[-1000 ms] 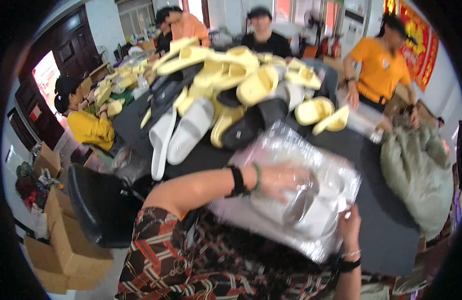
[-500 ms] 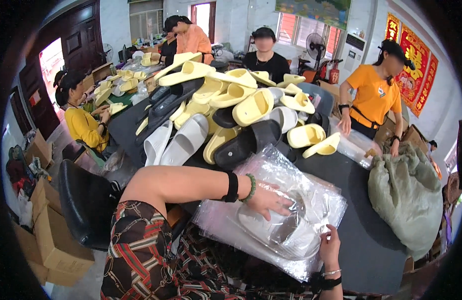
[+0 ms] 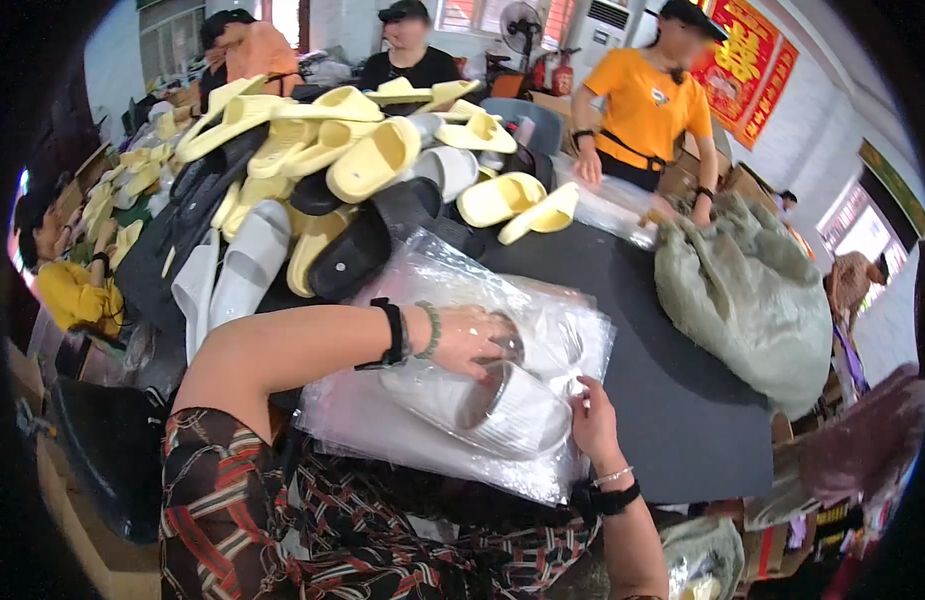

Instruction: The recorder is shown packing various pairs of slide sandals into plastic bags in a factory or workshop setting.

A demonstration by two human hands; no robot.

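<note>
I've got the left hand (image 3: 472, 340) spread over grey slippers (image 3: 517, 412) in clear plastic (image 3: 587, 340) on the bench (image 3: 682, 410), right hand (image 3: 594, 422) pinching its edge; a hard tug could tear it.

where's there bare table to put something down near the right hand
Biggest patch: the black table between the right hand and the green sack. It runs up, narrower, between the plastic bags and the yellow pair. Crowded: the slipper heap, and the bags under the left hand.
</note>
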